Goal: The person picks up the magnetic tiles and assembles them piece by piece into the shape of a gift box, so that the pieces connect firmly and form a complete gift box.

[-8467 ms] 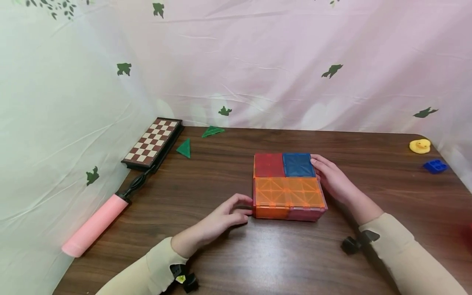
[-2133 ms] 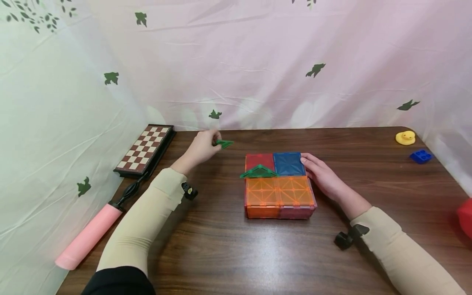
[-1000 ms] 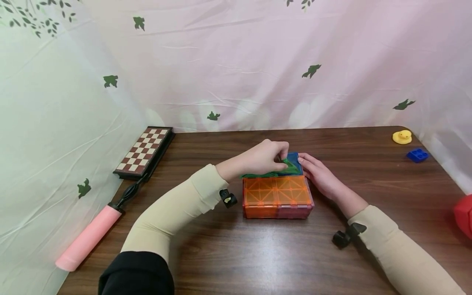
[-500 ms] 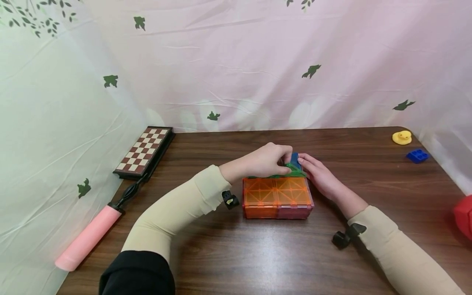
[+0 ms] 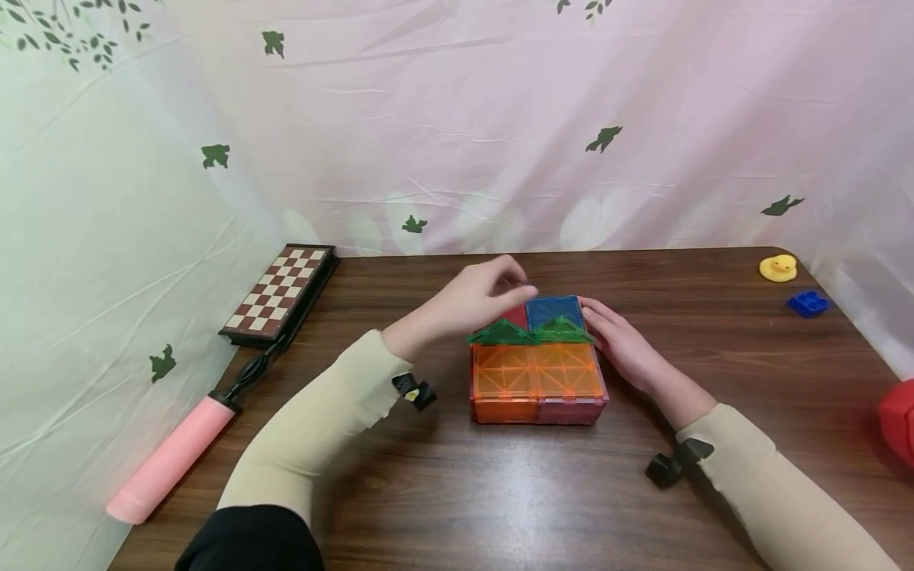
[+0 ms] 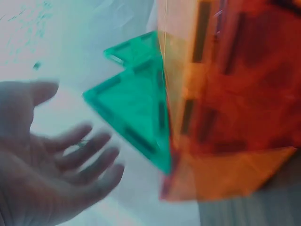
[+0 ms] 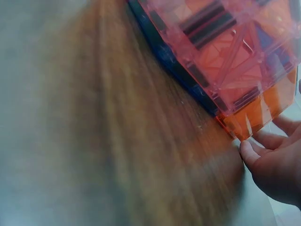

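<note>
A low box of translucent magnetic tiles [image 5: 537, 371] sits on the table, orange on the near part of its top. Behind that are a red tile [image 5: 516, 316] and a blue tile [image 5: 551, 310]. Two green triangle tiles stand up side by side across the top, the left triangle [image 5: 502, 333] and the right triangle [image 5: 561, 330]. Just above and left of them hovers my left hand [image 5: 474, 300], fingers apart and holding nothing. My right hand [image 5: 628, 349] rests against the box's right side; in the right wrist view its fingertips [image 7: 248, 149] touch an orange corner.
A chessboard [image 5: 280, 291] lies at the back left, with a pink cylinder on a black handle [image 5: 174, 460] in front of it. A yellow rubber duck [image 5: 777, 268], a blue brick [image 5: 808, 303] and a red object [image 5: 900, 416] are on the right. A curtain backs the table.
Both green triangles have gone from the table onto the box top, brought by my left hand. It has just let go of the right one and drawn back leftward. My right hand stays at the box.
</note>
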The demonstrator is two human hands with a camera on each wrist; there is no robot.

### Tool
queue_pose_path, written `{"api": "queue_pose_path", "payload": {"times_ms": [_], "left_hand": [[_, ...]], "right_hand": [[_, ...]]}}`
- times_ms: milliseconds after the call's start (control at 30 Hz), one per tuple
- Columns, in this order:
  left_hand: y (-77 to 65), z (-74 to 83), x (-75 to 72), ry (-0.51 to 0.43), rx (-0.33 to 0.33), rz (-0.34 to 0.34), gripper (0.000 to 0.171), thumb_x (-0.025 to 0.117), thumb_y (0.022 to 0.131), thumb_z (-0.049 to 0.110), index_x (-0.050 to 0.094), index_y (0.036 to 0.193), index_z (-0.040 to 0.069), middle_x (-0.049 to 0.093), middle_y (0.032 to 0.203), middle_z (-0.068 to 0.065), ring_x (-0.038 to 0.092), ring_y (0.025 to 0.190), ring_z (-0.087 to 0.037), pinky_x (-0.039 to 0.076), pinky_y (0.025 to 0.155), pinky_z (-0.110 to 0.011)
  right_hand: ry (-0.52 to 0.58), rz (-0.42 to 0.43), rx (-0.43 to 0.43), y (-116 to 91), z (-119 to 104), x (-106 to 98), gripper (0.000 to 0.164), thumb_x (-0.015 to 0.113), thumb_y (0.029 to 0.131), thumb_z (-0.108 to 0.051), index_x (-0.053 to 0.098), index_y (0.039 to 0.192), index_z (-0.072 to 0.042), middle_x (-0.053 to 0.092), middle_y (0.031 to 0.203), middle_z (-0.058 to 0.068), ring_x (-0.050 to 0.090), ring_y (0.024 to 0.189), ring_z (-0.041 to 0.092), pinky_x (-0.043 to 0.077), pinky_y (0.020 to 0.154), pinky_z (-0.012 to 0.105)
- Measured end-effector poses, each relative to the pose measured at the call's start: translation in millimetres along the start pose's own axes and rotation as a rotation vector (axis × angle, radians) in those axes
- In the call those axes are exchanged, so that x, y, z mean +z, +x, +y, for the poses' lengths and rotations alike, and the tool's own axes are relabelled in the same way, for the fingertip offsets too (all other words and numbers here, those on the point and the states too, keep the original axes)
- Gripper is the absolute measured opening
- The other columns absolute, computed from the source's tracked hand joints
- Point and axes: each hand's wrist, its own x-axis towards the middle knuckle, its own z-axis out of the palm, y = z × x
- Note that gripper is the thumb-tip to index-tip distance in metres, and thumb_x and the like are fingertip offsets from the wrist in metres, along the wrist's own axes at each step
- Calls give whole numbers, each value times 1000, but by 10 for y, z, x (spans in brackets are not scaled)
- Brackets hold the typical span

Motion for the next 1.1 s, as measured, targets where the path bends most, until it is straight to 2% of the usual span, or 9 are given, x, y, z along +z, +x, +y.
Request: {"api": "queue_pose_path", "payload": {"times_ms": [100, 200, 333, 400, 500, 700, 800, 967, 1100], "left_hand": [[-245, -127, -14, -124, -139, 162, 37, 54, 106, 38, 58, 129, 9, 65, 123, -5, 61, 111, -19, 48, 98, -38], [-515, -264, 96, -414, -262, 230, 41, 48, 109, 33, 53, 135, 1, 59, 135, -18, 57, 122, -32, 46, 103, -47], [-835, -397, 363, -824, -352, 124, 54, 35, 112, 34, 41, 147, -7, 44, 150, -28, 45, 136, -43, 41, 108, -55], [-947, -423, 490, -919, -369, 28, 61, 30, 112, 39, 33, 154, -5, 37, 157, -26, 40, 140, -43, 39, 109, -56], [-1034, -426, 622, -984, -372, -48, 66, 28, 111, 44, 26, 160, 0, 29, 163, -20, 35, 144, -41, 37, 110, -57], [-1020, -410, 684, -993, -354, -54, 66, 31, 111, 45, 24, 161, 2, 24, 166, -16, 34, 145, -40, 37, 111, -56], [-992, -421, 665, -983, -350, -43, 66, 31, 111, 44, 23, 161, 2, 24, 166, -16, 34, 145, -40, 38, 111, -55], [-935, -475, 612, -967, -357, -13, 67, 32, 110, 46, 24, 161, 2, 26, 165, -16, 35, 144, -40, 40, 110, -52], [-896, -517, 577, -976, -365, 2, 67, 31, 110, 46, 26, 160, 1, 28, 164, -17, 36, 143, -40, 39, 110, -53]], "right_hand": [[17, -10, 7, -128, -4, -10, 70, 33, 110, -49, 15, 163, -6, 24, 164, 18, 34, 145, 24, 40, 101, 16], [43, -13, 14, -327, -6, -4, 70, 30, 111, -48, 13, 163, -4, 17, 166, 20, 26, 149, 32, 41, 101, 16], [50, -10, 25, -620, 9, 31, 69, 26, 112, -46, 16, 160, 2, 19, 163, 25, 41, 139, 15, 44, 99, 17], [57, -17, 24, -732, 17, 53, 68, 25, 112, -43, 14, 160, 4, 18, 162, 28, 46, 131, 4, 44, 99, 18], [82, -21, 22, -820, 27, 88, 68, 25, 113, -40, 9, 160, 6, 13, 163, 29, 48, 125, -4, 45, 98, 18], [124, 19, 31, -836, 32, 132, 69, 27, 113, -39, 6, 159, 7, 10, 163, 30, 47, 124, -5, 46, 97, 18], [129, 24, 42, -796, 26, 148, 70, 28, 113, -40, 5, 160, 6, 10, 165, 28, 41, 136, 8, 45, 97, 18], [141, 18, 42, -679, 9, 172, 72, 30, 112, -42, 3, 161, 4, 9, 166, 25, 14, 151, 41, 44, 97, 17], [134, 22, 33, -607, 17, 175, 72, 30, 112, -43, 5, 161, 4, 10, 166, 25, 11, 151, 42, 44, 97, 16]]}}
